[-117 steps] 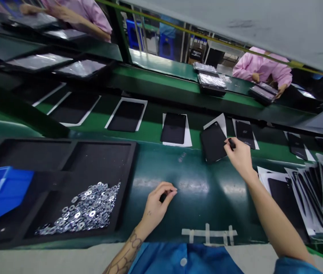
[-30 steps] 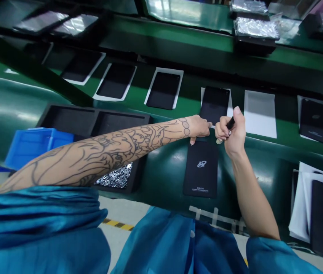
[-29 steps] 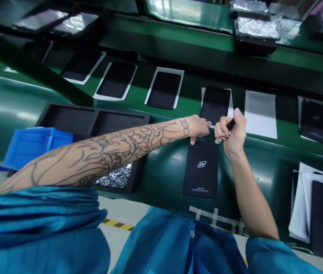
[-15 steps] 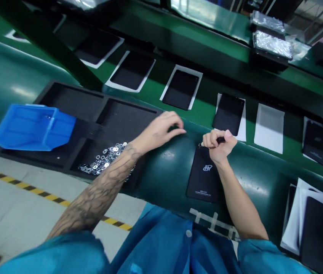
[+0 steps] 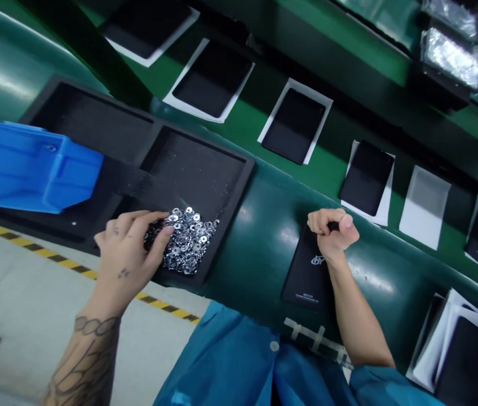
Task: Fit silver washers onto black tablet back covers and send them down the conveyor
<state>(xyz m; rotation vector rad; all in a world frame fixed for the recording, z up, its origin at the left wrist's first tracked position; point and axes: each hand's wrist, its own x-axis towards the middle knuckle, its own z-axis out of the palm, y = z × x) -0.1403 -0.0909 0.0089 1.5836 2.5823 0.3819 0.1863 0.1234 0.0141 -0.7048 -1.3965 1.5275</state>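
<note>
My left hand (image 5: 131, 248) is over the near compartment of the black tray, at the left edge of a heap of small shiny metal rings (image 5: 188, 242). Its thumb and fingers curve toward the rings with a small gap between the tips; no ring shows in them. My right hand (image 5: 332, 234) is closed in a fist around a dark, stick-like tool (image 5: 332, 225), most of which the fingers hide. That fist sits at the top end of a black tablet back cover (image 5: 306, 276) with a pale logo, lying on the green bench. The fist hides the cover's upper corner.
The black compartmented tray (image 5: 199, 146) carries a blue bin (image 5: 14, 163) on its left. Along the green belt behind lie black covers (image 5: 293, 125) on white sheets, and one bare white sheet (image 5: 425, 206). More covers and sheets (image 5: 467, 361) are stacked at right. A green post (image 5: 95, 56) slants at upper left.
My left hand has moved left and toward me, from above the bench to the rings. My right hand stays closed at the cover's top end. The view has shifted somewhat.
</note>
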